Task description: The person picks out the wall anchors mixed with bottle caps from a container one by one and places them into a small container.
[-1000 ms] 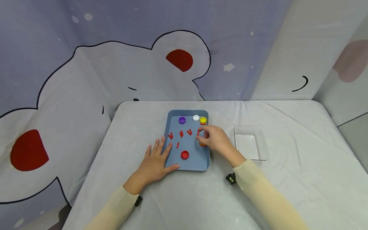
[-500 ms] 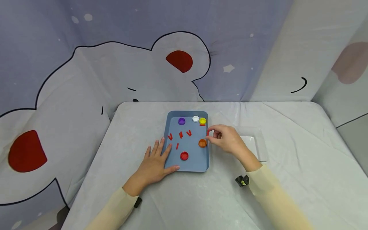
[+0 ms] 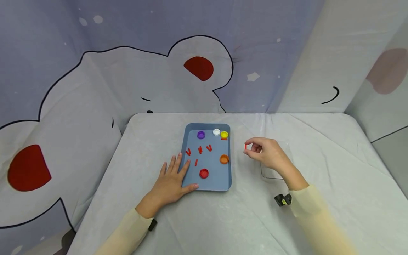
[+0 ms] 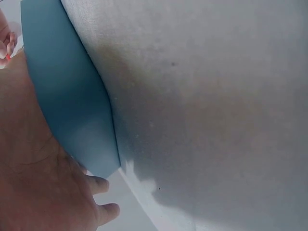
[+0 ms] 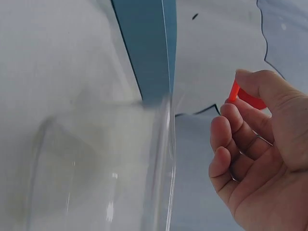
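My right hand [image 3: 271, 154] pinches a small red stick [image 3: 245, 146] between thumb and index finger, just right of the blue tray [image 3: 216, 184]. In the right wrist view the red stick [image 5: 234, 91] spans the two fingertips, and the other fingers curl loosely. My left hand [image 3: 170, 182] rests with spread fingers along the tray's left edge, thumb at its front left corner. On the tray lie several more red sticks [image 3: 196, 162], some in pairs. Round caps stand among them: purple [image 3: 200, 135], white [image 3: 216, 132], yellow [image 3: 224, 134], orange [image 3: 224, 159] and red [image 3: 204, 173].
A clear plastic box [image 3: 270, 176] stands right of the tray, partly hidden under my right hand and wrist. White cloth [image 3: 210, 223] covers the table. A printed curtain [image 3: 143, 74] hangs behind the table's far edge.
My right hand has moved right with the red stick, from over the tray to beside it, uncovering the orange cap. The left hand has stayed in place.
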Action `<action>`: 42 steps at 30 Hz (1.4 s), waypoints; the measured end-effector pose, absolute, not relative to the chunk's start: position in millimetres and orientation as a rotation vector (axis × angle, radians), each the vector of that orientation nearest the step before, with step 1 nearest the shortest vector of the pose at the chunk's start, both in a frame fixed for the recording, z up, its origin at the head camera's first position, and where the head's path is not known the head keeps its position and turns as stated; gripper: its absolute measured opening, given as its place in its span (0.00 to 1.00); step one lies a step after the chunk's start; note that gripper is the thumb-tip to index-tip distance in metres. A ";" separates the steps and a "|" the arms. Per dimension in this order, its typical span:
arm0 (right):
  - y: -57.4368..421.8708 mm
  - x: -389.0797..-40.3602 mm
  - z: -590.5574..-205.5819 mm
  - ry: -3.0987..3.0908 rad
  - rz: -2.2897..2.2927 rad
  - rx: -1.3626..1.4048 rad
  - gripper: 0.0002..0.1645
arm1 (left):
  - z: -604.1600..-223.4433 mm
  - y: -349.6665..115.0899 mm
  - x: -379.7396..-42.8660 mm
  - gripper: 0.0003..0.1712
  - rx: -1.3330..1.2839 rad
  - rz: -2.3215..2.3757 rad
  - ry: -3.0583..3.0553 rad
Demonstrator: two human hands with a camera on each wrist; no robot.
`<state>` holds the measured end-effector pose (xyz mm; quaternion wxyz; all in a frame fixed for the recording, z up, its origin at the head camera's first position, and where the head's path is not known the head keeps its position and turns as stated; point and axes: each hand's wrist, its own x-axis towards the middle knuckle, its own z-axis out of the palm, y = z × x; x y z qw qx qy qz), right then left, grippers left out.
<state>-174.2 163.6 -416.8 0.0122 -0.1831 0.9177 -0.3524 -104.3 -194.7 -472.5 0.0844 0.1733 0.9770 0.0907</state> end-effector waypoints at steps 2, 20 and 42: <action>169.5 -173.7 -416.5 2.866 -1.093 -0.566 0.14 | -472.4 -194.6 -104.0 0.57 0.518 0.271 2.917; 218.6 -166.1 -417.0 2.901 -1.047 -0.451 0.15 | -472.4 -194.1 -103.7 0.57 0.504 0.283 2.899; 243.1 -161.4 -425.8 2.904 -1.009 -0.431 0.15 | -475.0 -195.5 -103.9 0.57 0.501 0.262 2.905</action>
